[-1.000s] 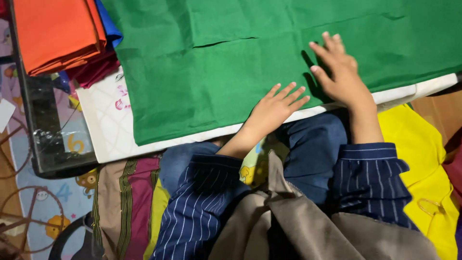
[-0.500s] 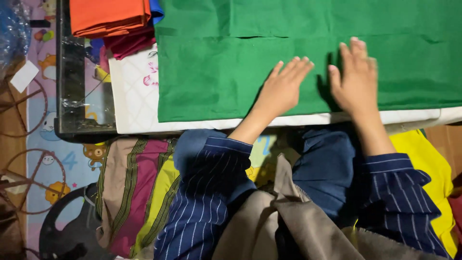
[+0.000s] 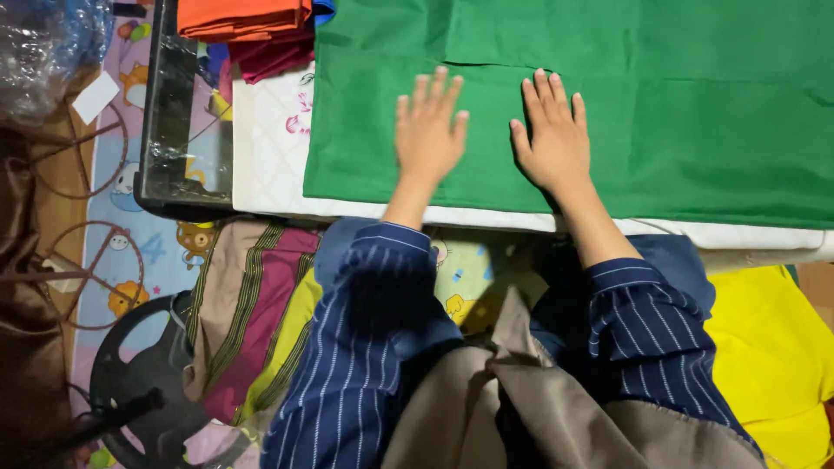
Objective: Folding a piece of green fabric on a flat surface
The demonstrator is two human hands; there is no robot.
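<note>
— Underneath both hands, what carries everything?

— Low bench point(image 3: 261, 187) with a white quilted cover, and spread over it a large flat sheet of green woven cloth point(image 3: 678, 130) that runs well past the right hand and off the far edge. A cut or fold line in the green cloth lies just beyond the fingertips.

— And on the floor?

— Nearer than the wrists, a children's play mat point(image 3: 130, 252) with cartoon figures. Left of the left forearm lies a striped maroon, tan and yellow-green fabric point(image 3: 248, 321); right of the right forearm, a bright yellow cloth point(image 3: 773, 356). A black round object point(image 3: 143, 382) sits far to the lower left.

— Anything stacked?

— Beyond and left of the left hand, a folded orange cloth point(image 3: 243, 16) on top of a dark red one point(image 3: 274, 56), at the bench's corner beside a black glass-topped frame point(image 3: 174, 113).

— Now the hands.

— Left hand point(image 3: 427, 130) lies flat, palm down, fingers spread and straight, pressing the green cloth and gripping nothing. Right hand point(image 3: 552, 139) lies just beside it, apart, equally flat and open on the same cloth. Both sleeves point(image 3: 365, 347) are navy with thin white stripes.
</note>
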